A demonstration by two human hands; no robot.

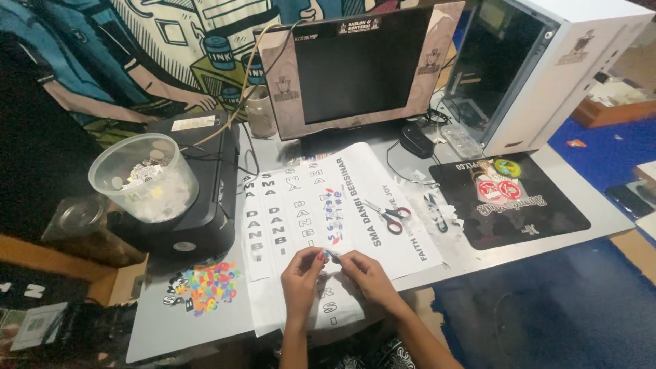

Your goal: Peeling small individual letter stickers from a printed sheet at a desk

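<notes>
Blue-tinted and very small: found a cut sticker scrap [333, 254] pinched where the two hands met, just over the near part of the white printed paper sheet [383, 178]. Lay straight between the two sets of fingertips, with no reach needed from either side. Too small to give a sure long axis; seemed to run left to right, from one pinch to the other.

Gripped from the left by the left hand [301, 277], thumb and forefinger closed tight on it, a red nail showing, remaining fingers curled under. Met from the right by the right hand [369, 273], fingertips likewise nipped shut on the scrap's other end, as far as could be made out. Equally near on both sides, forearms angled inward from the near edge of the grey tabletop [171, 328].

Farther up the sheet, well apart from the fingers, lay red-handled steel scissors [391, 215], blades pointing up-left. Just right of those, dark-handled snips [437, 213] among paper trimmings, beside a black printed mouse mat [547, 212]. Off to the left, a heap of bright multicoloured cut letters [208, 287], and beyond it a clear plastic tub [143, 178] set on a black printer [201, 212].
</notes>
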